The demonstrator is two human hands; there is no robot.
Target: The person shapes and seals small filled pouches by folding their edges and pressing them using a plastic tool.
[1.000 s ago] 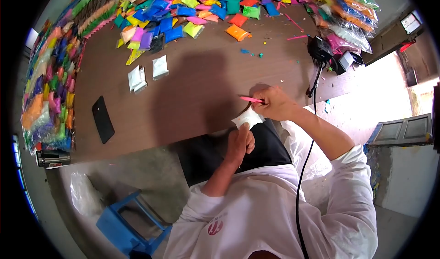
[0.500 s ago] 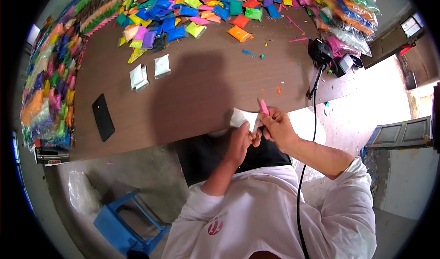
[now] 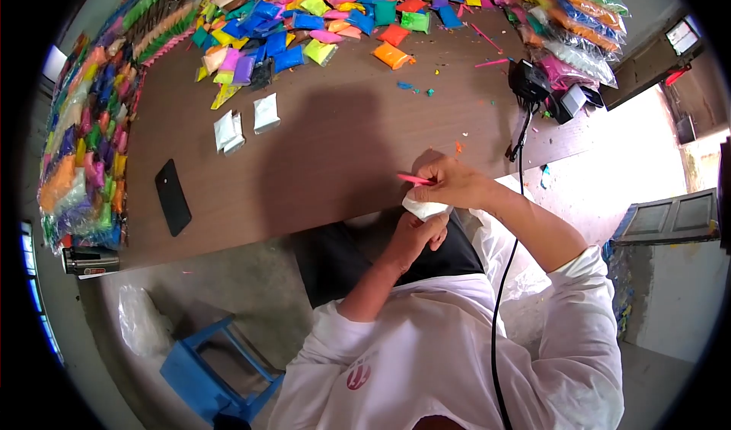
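A small white packet (image 3: 423,208) is pinched by my left hand (image 3: 417,238) just off the table's front edge. My right hand (image 3: 451,182) is closed around a slim pink stick-like tool (image 3: 413,179), whose free end points left. The right fingers also lie over the upper edge of the packet, covering part of it. Two more white packets (image 3: 228,132) overlap on the table, and a single white packet (image 3: 266,114) lies close to them.
Many coloured packets (image 3: 293,22) are heaped at the back. Bagged stacks stand left (image 3: 87,152) and right (image 3: 582,19). A black phone (image 3: 173,198) lies at left. A black device (image 3: 529,81) trails a cable (image 3: 509,278) past my right arm. A blue stool (image 3: 205,377) stands below.
My right hand has turned and moved up over the packet, so the pink tool swings from pointing up to pointing left. The packet has shifted slightly right in my left hand.
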